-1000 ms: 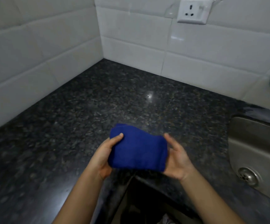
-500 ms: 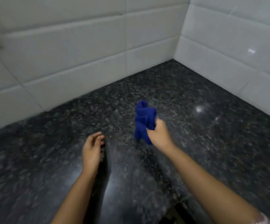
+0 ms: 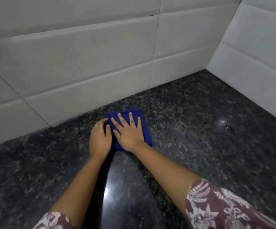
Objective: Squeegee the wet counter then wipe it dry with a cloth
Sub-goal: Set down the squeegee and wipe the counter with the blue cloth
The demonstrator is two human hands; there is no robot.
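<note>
A: Head view puts the folded blue cloth point(image 3: 146, 129) flat on the dark granite table point(image 3: 200, 146), a little out from the foot of the tiled wall point(image 3: 84, 71). The right hand point(image 3: 129, 133) lies spread on top of it, fingers point(image 3: 130, 119) splayed and pressing down, gripping nothing. The left hand point(image 3: 100, 139) sits touching the cloth's left edge, curled loosely; whether it pinches the fabric I cannot tell.

B: So what could spoil the wipe?

A: An open palm only holds by pressure. If the push is light, I'd judge the cloth could bunch or slide out from under the hand and leave streaks. Knuckles could also knock the tiles if the stroke runs forward, since the wall is close beyond the cloth.

B: And room to move?

A: To the cloth's right the stone is bare up to the second tiled wall point(image 3: 257, 71) at the corner, where a few droplets point(image 3: 227, 127) glint. Toward the person the surface is open too. Left of the cloth lies more bare stone along the wall. No squeegee is in view.
</note>
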